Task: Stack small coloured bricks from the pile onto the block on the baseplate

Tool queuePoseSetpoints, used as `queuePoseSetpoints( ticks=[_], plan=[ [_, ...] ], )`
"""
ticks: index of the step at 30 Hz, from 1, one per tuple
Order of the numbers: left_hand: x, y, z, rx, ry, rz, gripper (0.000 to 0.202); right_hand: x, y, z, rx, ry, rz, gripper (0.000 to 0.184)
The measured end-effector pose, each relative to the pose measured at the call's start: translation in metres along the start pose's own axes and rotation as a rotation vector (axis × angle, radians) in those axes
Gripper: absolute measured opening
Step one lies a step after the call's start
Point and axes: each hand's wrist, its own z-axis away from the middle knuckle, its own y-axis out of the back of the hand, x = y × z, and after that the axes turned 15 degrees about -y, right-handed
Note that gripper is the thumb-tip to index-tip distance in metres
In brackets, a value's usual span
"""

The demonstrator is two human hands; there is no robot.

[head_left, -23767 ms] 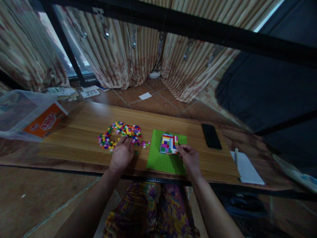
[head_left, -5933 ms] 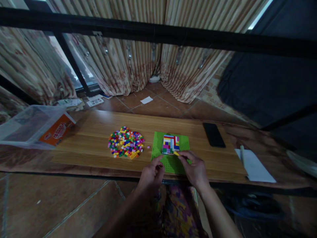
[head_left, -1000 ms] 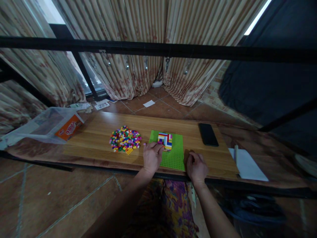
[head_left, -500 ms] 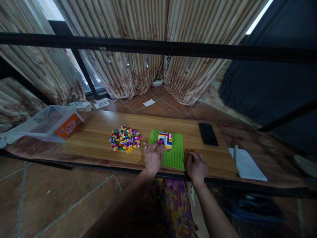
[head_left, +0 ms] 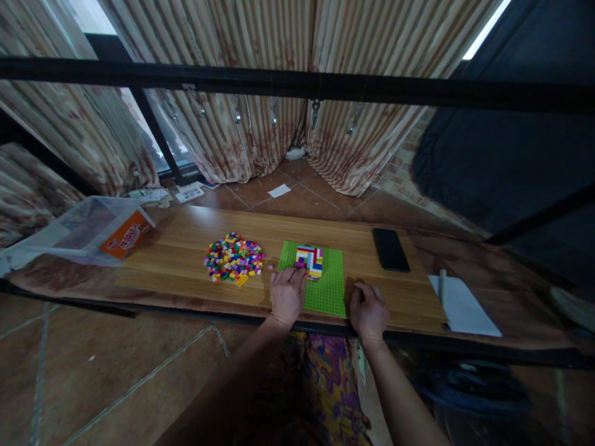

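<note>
A green studded baseplate (head_left: 328, 297) lies on the wooden board. On its upper part sits a flat block of multicoloured toy bricks (head_left: 317, 261) in red, white, blue, yellow and purple. My left hand (head_left: 287, 297) reaches over the plate's left side, its bent fingertips at the near left corner of the brick block. The fingers are drawn together, and whatever may be between them is hidden. My right hand (head_left: 369, 311) rests on the board just right of the plate, fingers curled in, with nothing visible in it. A heap of loose toy bricks (head_left: 235, 259) lies to the left.
A clear plastic box (head_left: 86, 226) with an orange label lies at the far left. A black phone (head_left: 391, 250) lies to the right on the wooden board (head_left: 186, 272). Beyond it is white paper (head_left: 467, 310) with a pen-like stick (head_left: 443, 286) on it.
The view has shifted very slightly. Both hands stay in nearly the same places, and the bricks show no clear change.
</note>
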Motion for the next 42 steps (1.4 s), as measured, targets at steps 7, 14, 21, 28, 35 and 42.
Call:
queuePoseSetpoints(
  ticks=[7, 14, 21, 28, 35, 42],
  plan=[
    [0.001, 0.002, -0.001, 0.006, -0.006, 0.016, 0.021, 0.0, 0.0, 0.0, 0.005, 0.008, -0.001, 0.026],
    [0.007, 0.008, -0.007, -0.009, 0.07, 0.085, 0.024, -0.002, 0.002, 0.0, -0.005, 0.006, -0.003, 0.028],
    [0.015, 0.011, -0.02, -0.012, 0.255, 0.164, 0.028, -0.002, 0.002, 0.0, -0.008, -0.006, -0.007, 0.028],
    [0.016, 0.007, -0.025, 0.016, 0.423, 0.303, 0.018, -0.002, 0.0, 0.0, -0.004, -0.011, -0.017, 0.027],
    [0.017, 0.01, -0.031, -0.057, 0.484, 0.298, 0.017, -0.002, 0.002, 0.0, -0.011, -0.011, -0.013, 0.028],
    [0.013, 0.013, -0.035, -0.041, 0.557, 0.444, 0.015, 0.002, 0.0, -0.001, -0.025, 0.018, -0.033, 0.032]
  ],
)
